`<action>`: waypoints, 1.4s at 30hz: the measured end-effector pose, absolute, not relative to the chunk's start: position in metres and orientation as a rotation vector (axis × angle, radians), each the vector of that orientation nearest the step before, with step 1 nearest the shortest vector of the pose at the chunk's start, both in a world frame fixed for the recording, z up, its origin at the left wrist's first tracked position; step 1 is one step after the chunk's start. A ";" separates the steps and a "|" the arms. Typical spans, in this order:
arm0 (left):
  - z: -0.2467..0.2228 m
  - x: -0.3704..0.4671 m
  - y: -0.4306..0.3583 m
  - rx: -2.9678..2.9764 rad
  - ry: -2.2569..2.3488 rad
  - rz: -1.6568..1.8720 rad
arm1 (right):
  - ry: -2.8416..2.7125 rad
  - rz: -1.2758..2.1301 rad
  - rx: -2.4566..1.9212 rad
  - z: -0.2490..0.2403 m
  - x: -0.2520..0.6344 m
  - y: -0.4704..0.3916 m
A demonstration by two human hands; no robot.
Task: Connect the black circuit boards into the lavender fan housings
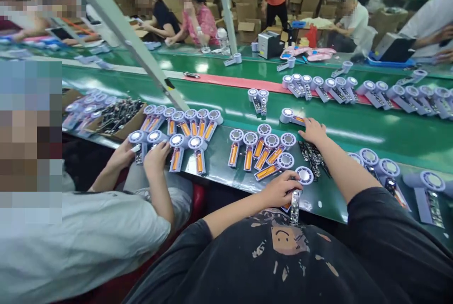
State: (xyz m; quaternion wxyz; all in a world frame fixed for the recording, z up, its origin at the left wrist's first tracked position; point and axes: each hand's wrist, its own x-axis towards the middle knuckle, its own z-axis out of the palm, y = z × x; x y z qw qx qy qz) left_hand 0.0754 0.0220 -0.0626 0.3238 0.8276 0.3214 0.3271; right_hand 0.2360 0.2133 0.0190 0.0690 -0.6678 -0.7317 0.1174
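Note:
Near the table edge, my left hand [282, 190] is closed on a lavender handheld fan [304, 175] with a round head. A strip of circuit board [295, 206] hangs from it by my shirt, and part of its orange-filled handle shows beneath my fingers. Farther forward, my right hand [314, 131] has its thumb and fingers at the handle end of another handheld fan [287, 115], which lies on the green surface. Between my arms is a pile of loose circuit boards [313, 158]. Several open fans with orange cells [264, 153] lie left of it.
A co-worker's hands [155, 155] handle similar fans at my left, beside a cardboard box of dark parts [118, 117]. More fans [389, 167] lie at my right. Several fans line the pink strip [240, 82] across the belt. A slanted metal post [130, 49] rises at left.

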 end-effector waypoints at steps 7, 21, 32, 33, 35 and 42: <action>-0.059 0.076 0.026 2.164 0.794 0.796 | -2.258 0.365 -2.097 0.020 0.240 0.234; -0.063 0.079 0.028 2.163 0.783 0.780 | -2.444 0.839 -1.208 0.039 0.204 0.098; -0.057 0.074 0.028 2.217 0.802 0.700 | -2.718 0.413 -1.366 0.036 0.145 0.104; -0.058 0.074 0.027 2.210 0.813 0.698 | -2.741 0.285 -1.379 0.034 0.146 0.103; -0.060 0.072 0.024 2.191 0.837 0.700 | -2.799 0.168 -1.367 0.030 0.149 0.103; -0.059 0.067 0.019 2.170 0.772 0.890 | -2.519 0.311 -1.293 0.038 0.193 0.089</action>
